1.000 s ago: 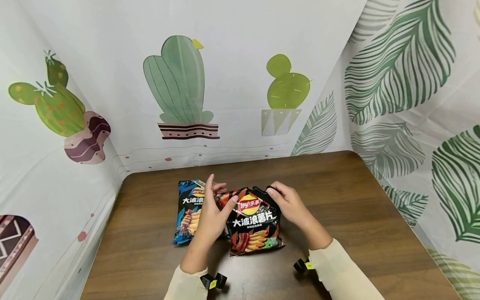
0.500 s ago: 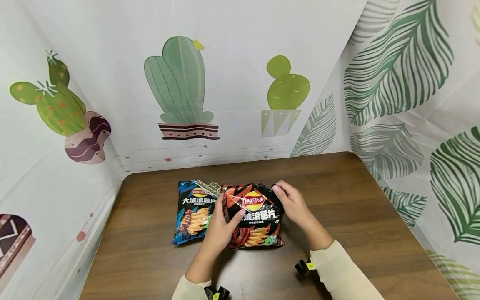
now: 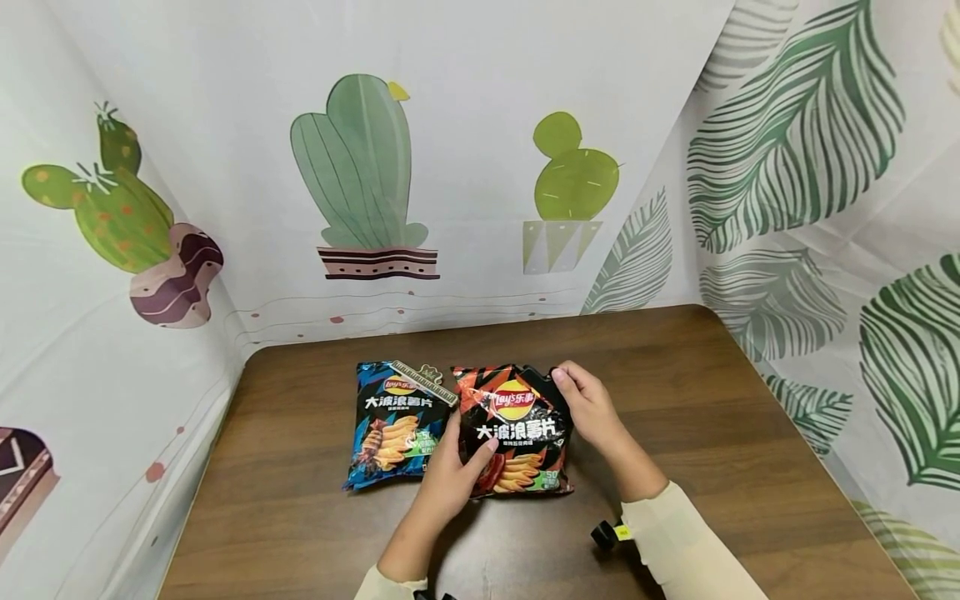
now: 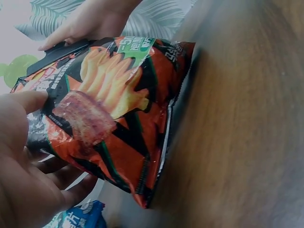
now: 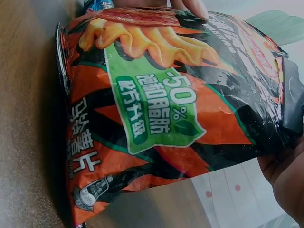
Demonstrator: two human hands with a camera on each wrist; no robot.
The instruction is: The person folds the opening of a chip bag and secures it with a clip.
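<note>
A black and red bag of potato chips (image 3: 517,433) is held up between both hands, tilted, over the table. My left hand (image 3: 452,479) grips its left side, thumb on the front and fingers behind, as the left wrist view shows. At the bag's top right corner sits a black clip (image 5: 293,95), and my right hand (image 3: 588,404) pinches it. Part of that clip is covered by the fingers. To the left lies a blue bag of potato chips (image 3: 386,429). Across its top right corner runs a gold strip with a piano-key pattern (image 3: 424,382).
The brown wooden table (image 3: 675,400) is bounded at the back and sides by hanging cloth (image 3: 480,150) printed with cacti and leaves. The blue bag stands close beside my left hand.
My left hand has gone from partly spread fingers at the bag's upper left to gripping lower on its left side. The bag and right hand shifted slightly right, uncovering the blue bag and strip.
</note>
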